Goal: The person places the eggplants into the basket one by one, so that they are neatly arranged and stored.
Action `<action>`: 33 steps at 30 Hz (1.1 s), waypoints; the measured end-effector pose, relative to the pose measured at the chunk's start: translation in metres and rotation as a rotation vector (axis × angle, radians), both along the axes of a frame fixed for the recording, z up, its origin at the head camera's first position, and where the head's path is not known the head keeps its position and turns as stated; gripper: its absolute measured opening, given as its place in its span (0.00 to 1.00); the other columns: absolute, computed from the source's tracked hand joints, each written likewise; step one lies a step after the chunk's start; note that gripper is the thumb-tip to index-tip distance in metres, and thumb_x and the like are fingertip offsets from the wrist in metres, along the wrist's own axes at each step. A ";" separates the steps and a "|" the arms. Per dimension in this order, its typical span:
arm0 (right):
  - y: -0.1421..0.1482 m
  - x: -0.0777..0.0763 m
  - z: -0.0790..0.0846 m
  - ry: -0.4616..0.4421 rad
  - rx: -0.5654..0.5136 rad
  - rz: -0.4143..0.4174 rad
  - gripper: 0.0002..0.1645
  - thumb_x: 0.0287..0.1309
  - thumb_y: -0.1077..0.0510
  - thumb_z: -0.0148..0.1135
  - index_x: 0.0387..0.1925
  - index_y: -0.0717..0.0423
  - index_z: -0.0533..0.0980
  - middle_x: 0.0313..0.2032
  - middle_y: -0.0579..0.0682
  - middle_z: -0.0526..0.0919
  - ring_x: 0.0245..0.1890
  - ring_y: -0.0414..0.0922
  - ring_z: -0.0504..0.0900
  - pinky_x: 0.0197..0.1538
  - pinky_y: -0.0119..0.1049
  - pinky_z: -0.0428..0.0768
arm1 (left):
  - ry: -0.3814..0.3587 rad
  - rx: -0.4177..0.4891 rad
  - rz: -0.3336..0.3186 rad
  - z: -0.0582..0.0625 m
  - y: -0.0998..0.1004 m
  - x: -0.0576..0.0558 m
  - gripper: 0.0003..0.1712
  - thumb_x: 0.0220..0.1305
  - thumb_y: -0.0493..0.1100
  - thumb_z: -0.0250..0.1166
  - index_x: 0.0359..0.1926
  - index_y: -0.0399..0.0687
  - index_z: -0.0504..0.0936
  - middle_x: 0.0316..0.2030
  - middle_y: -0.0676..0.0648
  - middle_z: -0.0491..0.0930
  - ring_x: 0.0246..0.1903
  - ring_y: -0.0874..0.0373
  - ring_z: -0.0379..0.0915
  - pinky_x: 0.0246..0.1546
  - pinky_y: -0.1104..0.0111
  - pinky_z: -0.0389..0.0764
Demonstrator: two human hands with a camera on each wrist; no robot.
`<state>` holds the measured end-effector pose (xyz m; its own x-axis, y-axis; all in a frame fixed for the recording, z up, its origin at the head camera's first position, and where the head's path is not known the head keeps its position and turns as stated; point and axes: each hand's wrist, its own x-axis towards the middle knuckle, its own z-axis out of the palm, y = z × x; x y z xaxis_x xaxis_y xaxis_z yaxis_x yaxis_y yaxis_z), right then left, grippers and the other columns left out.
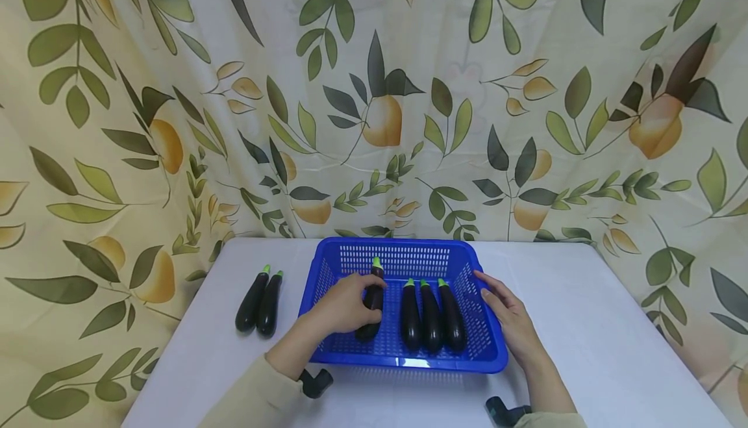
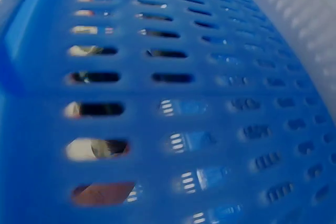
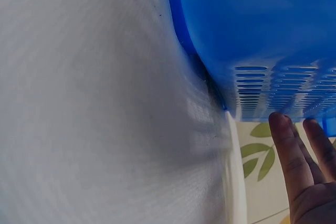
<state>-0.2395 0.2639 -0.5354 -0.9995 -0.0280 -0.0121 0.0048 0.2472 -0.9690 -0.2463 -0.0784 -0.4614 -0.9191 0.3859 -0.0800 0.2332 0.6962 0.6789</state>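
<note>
In the head view my left hand [image 1: 346, 304] reaches over the left front of a blue plastic basket [image 1: 403, 361] and grips a dark eggplant [image 1: 371, 332] with a green stem, thumb on its near side. Three more eggplants [image 1: 432, 317] lie side by side in the right half of the basket. My right hand [image 1: 507, 311] touches the basket's right side with extended fingers; in the right wrist view those fingers [image 3: 291, 156] reach the slotted wall. The left wrist view shows mostly the basket's slotted wall [image 2: 136, 95], which hides the left hand.
Two eggplants [image 1: 269, 304] lie on the white table [image 1: 561, 298] to the left of the basket. A patterned curtain [image 1: 374, 175] hangs behind the table. Black wrist devices [image 1: 316, 384] show near both forearms.
</note>
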 end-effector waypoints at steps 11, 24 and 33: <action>0.000 0.000 0.002 -0.001 -0.002 -0.001 0.33 0.80 0.40 0.45 0.79 0.42 0.60 0.80 0.59 0.59 0.75 0.66 0.66 0.64 0.59 0.80 | -0.029 -0.039 0.004 -0.013 0.013 0.000 0.33 0.60 0.44 0.75 0.67 0.57 0.78 0.56 0.43 0.79 0.47 0.50 0.75 0.47 0.54 0.87; -0.001 0.000 0.001 0.007 0.016 -0.001 0.33 0.80 0.39 0.44 0.79 0.41 0.61 0.79 0.58 0.60 0.74 0.65 0.67 0.62 0.52 0.83 | -0.057 -0.050 0.006 -0.026 0.022 -0.001 0.33 0.63 0.45 0.73 0.69 0.56 0.76 0.60 0.41 0.80 0.51 0.48 0.76 0.52 0.48 0.85; -0.001 0.001 0.002 0.007 0.018 -0.004 0.33 0.80 0.39 0.45 0.79 0.42 0.61 0.80 0.59 0.59 0.74 0.66 0.67 0.64 0.58 0.80 | -0.103 -0.041 -0.001 -0.032 0.026 -0.001 0.34 0.65 0.42 0.71 0.71 0.53 0.73 0.64 0.39 0.78 0.56 0.46 0.76 0.60 0.44 0.81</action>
<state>-0.2386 0.2630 -0.5335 -0.9997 -0.0237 -0.0055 -0.0010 0.2650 -0.9643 -0.2472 -0.0522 -0.4935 -0.9048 0.3813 -0.1897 0.1645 0.7237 0.6702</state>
